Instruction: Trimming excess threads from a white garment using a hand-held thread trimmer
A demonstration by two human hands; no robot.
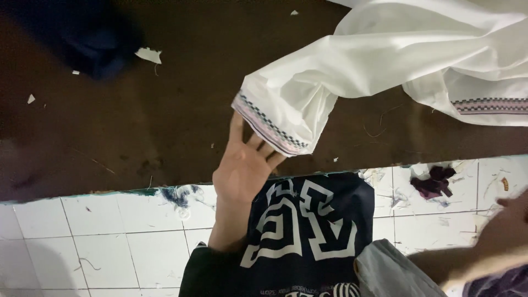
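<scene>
A white garment [418, 60] lies on a dark brown table [137, 121], and one sleeve with a striped patterned cuff [269, 124] hangs toward the near edge. My left hand [242, 165] reaches up to that cuff with its fingers spread. The fingertips slip under the cuff's edge and the thumb points up beside it. My right hand [503, 225] is a blur at the right edge, low over the floor and away from the garment. Whether it holds anything is unclear. A dark blue printed shirt [308, 231] covers my torso below.
A dark blue cloth [93, 38] lies at the table's far left corner, with small white scraps [148, 55] near it. Below the table edge is a white tiled floor [82, 231] with thread bits and a dark purple fabric scrap [434, 181]. A second patterned cuff [489, 105] lies at the right.
</scene>
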